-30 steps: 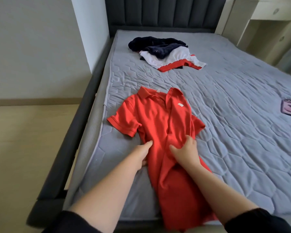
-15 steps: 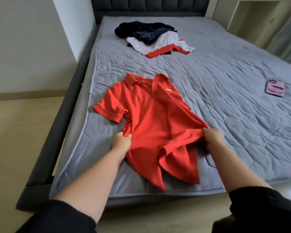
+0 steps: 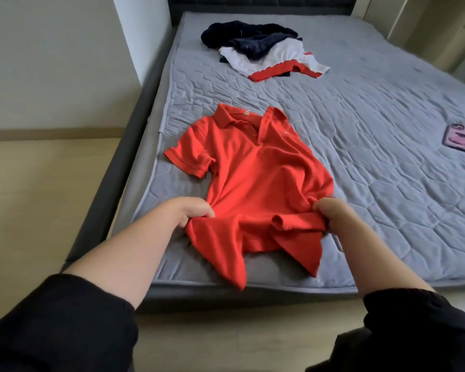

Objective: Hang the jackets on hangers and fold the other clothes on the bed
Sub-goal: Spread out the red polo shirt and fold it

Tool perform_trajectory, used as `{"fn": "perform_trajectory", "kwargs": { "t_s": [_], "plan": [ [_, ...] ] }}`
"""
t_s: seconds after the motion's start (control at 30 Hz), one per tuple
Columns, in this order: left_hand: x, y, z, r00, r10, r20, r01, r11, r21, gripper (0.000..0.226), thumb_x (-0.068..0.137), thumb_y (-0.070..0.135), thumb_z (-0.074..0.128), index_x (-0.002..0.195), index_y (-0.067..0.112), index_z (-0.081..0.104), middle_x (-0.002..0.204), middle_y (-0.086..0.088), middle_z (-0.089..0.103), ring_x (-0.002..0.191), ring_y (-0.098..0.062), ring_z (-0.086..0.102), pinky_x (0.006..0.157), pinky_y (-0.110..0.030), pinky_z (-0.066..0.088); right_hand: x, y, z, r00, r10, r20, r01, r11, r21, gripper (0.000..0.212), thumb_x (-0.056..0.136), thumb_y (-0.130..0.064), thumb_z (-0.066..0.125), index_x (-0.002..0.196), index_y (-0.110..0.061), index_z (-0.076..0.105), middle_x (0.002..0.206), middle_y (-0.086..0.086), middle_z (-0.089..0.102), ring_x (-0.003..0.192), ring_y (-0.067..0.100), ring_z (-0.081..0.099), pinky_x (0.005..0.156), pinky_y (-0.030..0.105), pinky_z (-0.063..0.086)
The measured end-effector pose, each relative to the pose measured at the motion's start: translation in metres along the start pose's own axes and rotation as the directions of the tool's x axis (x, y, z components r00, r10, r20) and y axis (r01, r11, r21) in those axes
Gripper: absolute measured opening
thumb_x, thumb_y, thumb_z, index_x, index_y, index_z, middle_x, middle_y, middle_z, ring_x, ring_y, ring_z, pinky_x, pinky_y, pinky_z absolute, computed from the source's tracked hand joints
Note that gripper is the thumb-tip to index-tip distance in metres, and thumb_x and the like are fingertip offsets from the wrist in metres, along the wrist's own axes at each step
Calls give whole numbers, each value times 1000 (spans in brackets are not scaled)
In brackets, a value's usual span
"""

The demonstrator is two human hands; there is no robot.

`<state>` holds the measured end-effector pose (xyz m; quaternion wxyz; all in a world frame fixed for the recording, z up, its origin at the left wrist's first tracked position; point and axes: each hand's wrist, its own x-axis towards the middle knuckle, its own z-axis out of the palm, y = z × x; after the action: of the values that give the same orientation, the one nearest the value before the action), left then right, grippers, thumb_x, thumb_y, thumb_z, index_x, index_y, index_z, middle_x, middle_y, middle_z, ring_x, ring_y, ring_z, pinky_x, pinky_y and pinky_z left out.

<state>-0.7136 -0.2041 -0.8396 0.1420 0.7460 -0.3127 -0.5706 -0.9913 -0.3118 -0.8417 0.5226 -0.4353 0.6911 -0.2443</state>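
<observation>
A grey quilted mattress [image 3: 373,183] in a dark bed frame [image 3: 113,189] takes up most of the room, with a pale wall [image 3: 51,63] and a light wood floor [image 3: 46,205] off its left edge and a dark padded headboard [image 3: 253,2] at the far end. Near the front edge, toward the left side, the fingers [image 3: 203,210] of the left hand [image 3: 191,210] are curled and pinch a bunched fold of a red polo shirt [image 3: 258,178] at one side. The right hand [image 3: 333,214] is curled as well, gripping gathered cloth on the opposite side, and the fabric between the two hands is drawn into wrinkles. Below the hands the hem lies crumpled, one corner reaching the front edge of the mattress. Beyond them the shirt lies flat with its front up and its open collar toward the headboard, one short sleeve spread toward the left edge. Both forearms are bare, with black sleeves [image 3: 59,326] pushed up. Farther out, close to the headboard, a dark navy garment [image 3: 242,36] sits heaped on a white one with red trim [image 3: 279,60]. A pink phone [image 3: 463,136] lies flat near the right edge, well apart from the shirt.
</observation>
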Motion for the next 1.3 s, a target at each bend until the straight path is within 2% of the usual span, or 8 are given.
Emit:
{"fn": "perform_trajectory", "kwargs": {
  "t_s": [0.1, 0.37, 0.47, 0.57, 0.73, 0.87, 1.1, 1.3],
  "plan": [
    [-17, -8, -22, 999, -42, -6, 42, 978, 204, 18, 87, -4, 50, 101, -2, 61, 76, -17, 63, 58, -23, 60, 54, -28, 51, 8, 2, -14, 937, -154, -313, 168, 986, 17, 30, 69, -3, 58, 98, -1, 66, 78, 9, 59, 60, 14, 50, 50, 20, 42],
    [-17, 19, -14, 797, 315, -515, 224, 637, 738, 86, 83, 35, 66, 150, 19, 16, 145, -12, 37, 129, -32, 42, 99, -44, 40, -7, -2, 14, 922, 120, 368, 85, 865, -494, 12, 89, -11, 51, 78, -14, 54, 62, 4, 53, 39, 14, 49, 31, 19, 36],
    [6, 42, 15, 540, 692, -480, -66, 603, 795, 76, 85, 30, 61, 149, 20, 21, 145, -10, 34, 129, -32, 37, 102, -43, 37, -8, 2, 7, 845, 176, 505, 68, 901, -429, 11, 88, -9, 53, 79, -14, 58, 49, 2, 53, 36, 11, 48, 36, 17, 39],
    [37, 64, 45, 577, 729, -368, -283, 601, 747, 68, 93, 33, 51, 151, 19, 19, 156, -11, 21, 142, -29, 21, 115, -39, 21, 5, 3, 5, 831, 99, 547, -82, 995, -57, 20, 93, -26, 57, 80, -11, 63, 60, 3, 62, 48, 13, 58, 46, 21, 49],
    [102, 71, 56, 772, 515, -372, -320, 821, 474, 62, 100, 44, 34, 153, 24, 8, 160, -9, 8, 147, -24, 7, 118, -38, 11, 53, 6, 6, 968, -9, 251, -143, 804, 577, 36, 103, -39, 31, 83, -15, 50, 46, -3, 63, 41, 8, 62, 42, 18, 48],
    [137, 58, 63, 664, 608, -435, -195, 703, 684, 66, 96, 57, 29, 152, 31, 8, 161, -5, 6, 147, -21, 4, 117, -39, 8, 88, -11, 20, 963, 2, 269, -172, 774, 610, 57, 96, -55, 34, 100, -4, 61, 90, 16, 64, 84, 28, 61, 97, 38, 43],
    [144, 48, 65, 477, 771, -422, -229, 573, 787, 68, 93, 57, 30, 152, 34, 4, 160, -7, 7, 147, -23, 8, 116, -40, 7, 120, -62, 32, 997, 36, 73, -59, 936, 347, 16, 95, -14, 52, 83, -15, 61, 47, 3, 61, 49, 17, 59, 48, 24, 49],
    [142, 48, 64, 480, 782, -397, -260, 560, 787, 64, 94, 53, 33, 151, 32, 15, 160, -2, 12, 147, -20, 9, 116, -41, 7, 137, -89, -36, 883, 58, -466, 251, 781, 572, 29, 96, -8, 41, 119, -2, 58, 106, 16, 64, 99, 29, 66, 67, 29, 55]
  ]
}}
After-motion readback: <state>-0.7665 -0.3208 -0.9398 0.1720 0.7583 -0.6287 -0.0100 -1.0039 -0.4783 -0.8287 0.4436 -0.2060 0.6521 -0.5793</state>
